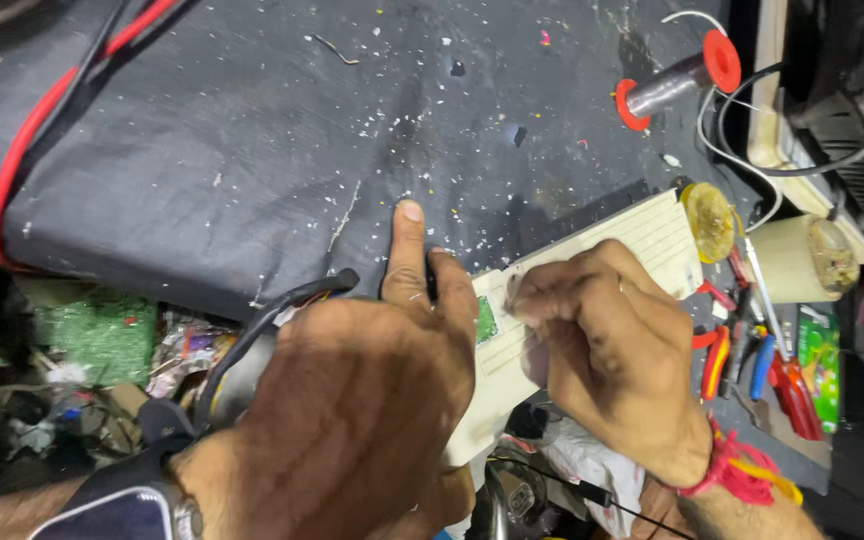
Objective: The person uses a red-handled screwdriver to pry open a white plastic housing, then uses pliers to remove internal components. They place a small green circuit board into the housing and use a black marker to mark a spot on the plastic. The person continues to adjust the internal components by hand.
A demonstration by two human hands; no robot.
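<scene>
Left hand (pixel 352 400): lying over the near end of a cream-white ribbed plastic casing (pixel 642 235), forefinger stretched forward, black cables (pixel 272 320) passing under the palm; the grip is pressing down on the casing rather than closing round it.
Right hand (pixel 607 340): curling its fingers shut at the casing's upper edge, apparently pinching a small part there; what sits between the fingertips cannot be told.
Casing: lying slantwise across the near edge of the dark cloth-covered surface (pixel 252 140), between the two hands, a small green circuit board (pixel 487 320) showing at its opened end.
Step in hand: judged to be working at the casing's opened end, one hand steadying, the other picking at the edge.
Next move: appears to call for a firm hold below and a fine, careful pull near the board.
Surroundings: a red-flanged solder spool (pixel 677 78) lying well apart at the far right; red-handled pliers (pixel 717 360) lying just beside the right wrist.
</scene>
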